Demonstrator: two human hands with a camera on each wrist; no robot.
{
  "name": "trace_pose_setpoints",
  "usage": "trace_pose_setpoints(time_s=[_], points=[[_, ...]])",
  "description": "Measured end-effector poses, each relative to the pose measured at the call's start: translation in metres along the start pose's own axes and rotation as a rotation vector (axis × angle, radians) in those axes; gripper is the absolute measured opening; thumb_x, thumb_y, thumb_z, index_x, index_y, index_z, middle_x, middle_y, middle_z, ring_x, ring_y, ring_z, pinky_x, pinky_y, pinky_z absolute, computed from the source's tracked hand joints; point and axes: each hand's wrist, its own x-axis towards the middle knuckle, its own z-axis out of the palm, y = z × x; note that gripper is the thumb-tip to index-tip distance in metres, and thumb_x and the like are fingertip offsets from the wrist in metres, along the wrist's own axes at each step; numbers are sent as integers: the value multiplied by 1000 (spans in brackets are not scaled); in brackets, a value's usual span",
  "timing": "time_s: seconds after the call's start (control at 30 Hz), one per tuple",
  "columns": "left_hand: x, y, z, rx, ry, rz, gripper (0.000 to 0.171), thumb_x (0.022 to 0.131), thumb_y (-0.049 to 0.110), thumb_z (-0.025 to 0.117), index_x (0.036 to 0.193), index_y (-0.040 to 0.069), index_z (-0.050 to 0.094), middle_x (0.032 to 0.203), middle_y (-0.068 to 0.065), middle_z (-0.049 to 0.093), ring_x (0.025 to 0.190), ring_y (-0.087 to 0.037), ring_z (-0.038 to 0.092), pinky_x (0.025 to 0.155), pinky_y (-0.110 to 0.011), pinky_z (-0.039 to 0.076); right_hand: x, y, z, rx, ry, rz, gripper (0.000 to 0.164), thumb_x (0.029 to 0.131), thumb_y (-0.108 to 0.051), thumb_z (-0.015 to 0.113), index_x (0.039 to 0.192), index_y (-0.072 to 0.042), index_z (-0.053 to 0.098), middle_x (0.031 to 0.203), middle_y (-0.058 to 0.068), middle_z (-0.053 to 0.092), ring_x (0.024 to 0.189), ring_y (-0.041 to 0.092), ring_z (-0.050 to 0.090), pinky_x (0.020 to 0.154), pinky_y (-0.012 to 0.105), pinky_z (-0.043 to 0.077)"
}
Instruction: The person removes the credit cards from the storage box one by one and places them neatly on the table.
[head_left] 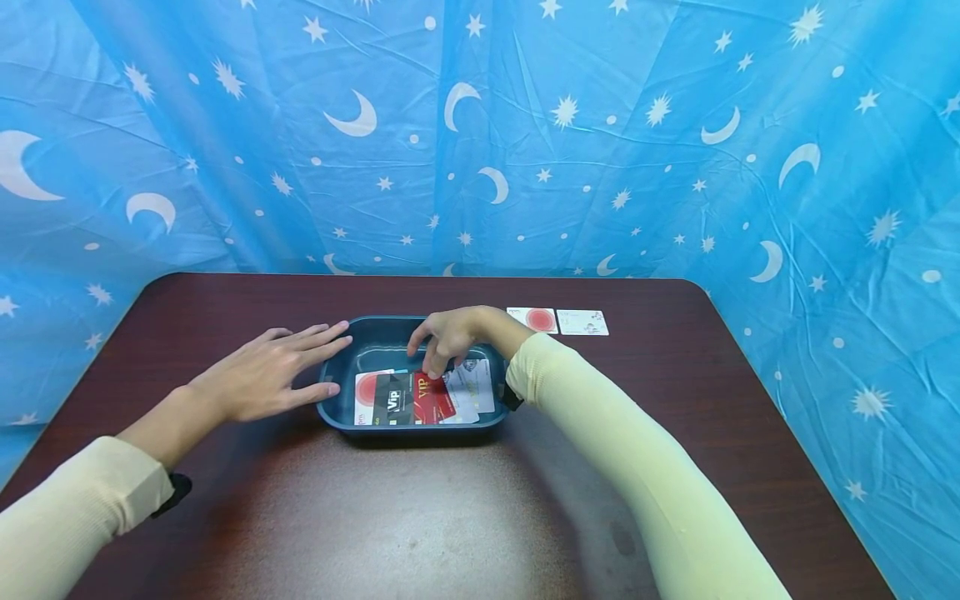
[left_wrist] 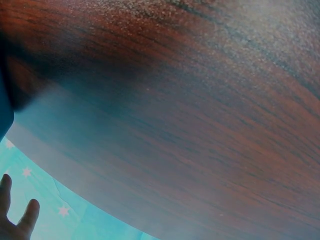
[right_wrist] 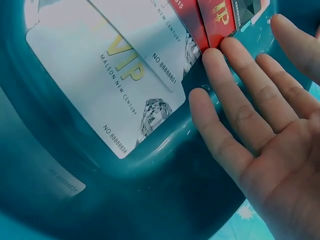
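A dark blue tray (head_left: 367, 334) holds several overlapping cards. Among them are a red VIP card (head_left: 432, 403), a black VIP card (head_left: 392, 398), a white card with a red circle (head_left: 364, 392) and silver-white VIP cards (right_wrist: 100, 75). My right hand (head_left: 452, 335) reaches down into the tray over the cards, fingers loosely bent. In the right wrist view, its fingertips (right_wrist: 214, 59) are right at the lower edge of the red cards, the thumb apart from them. My left hand (head_left: 273, 375) lies with fingers spread at the tray's left rim; in its wrist view only two fingers show.
Behind the tray to the right, a white card with a red circle (head_left: 534, 320) and a white card with a small drawing (head_left: 582, 322) lie side by side on the dark wooden table (head_left: 675, 375). A blue curtain (head_left: 525, 125) with moons and stars hangs along the table's far edge.
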Motion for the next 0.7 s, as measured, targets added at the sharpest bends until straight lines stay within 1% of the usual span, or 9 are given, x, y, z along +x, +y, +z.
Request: trace_pose_setpoints(time_s=[0.2, 0.47, 0.7], points=[[0, 1, 0, -3, -2, 0, 75, 94, 56, 56, 153, 12, 41, 159, -11, 34, 142, -39, 37, 106, -65, 34, 3, -4, 2, -44, 10, -5, 55, 94, -7, 67, 146, -10, 48, 127, 7, 66, 117, 17, 59, 98, 44, 51], [0, 1, -1, 7, -2, -1, 75, 94, 57, 56, 152, 12, 42, 159, -12, 35, 142, -39, 38, 106, -65, 34, 7, -7, 6, -89, 41, -8, 55, 92, -9, 70, 143, -14, 51, 119, 4, 68, 110, 17, 61, 95, 42, 53], [0, 2, -2, 8, -3, -2, 75, 94, 56, 56, 152, 11, 42, 159, -12, 35, 141, -40, 38, 105, -65, 35, 8, -10, 7, -108, 20, -9, 55, 92, -9, 69, 143, -15, 51, 118, 5, 60, 110, 20, 54, 95, 41, 52]])
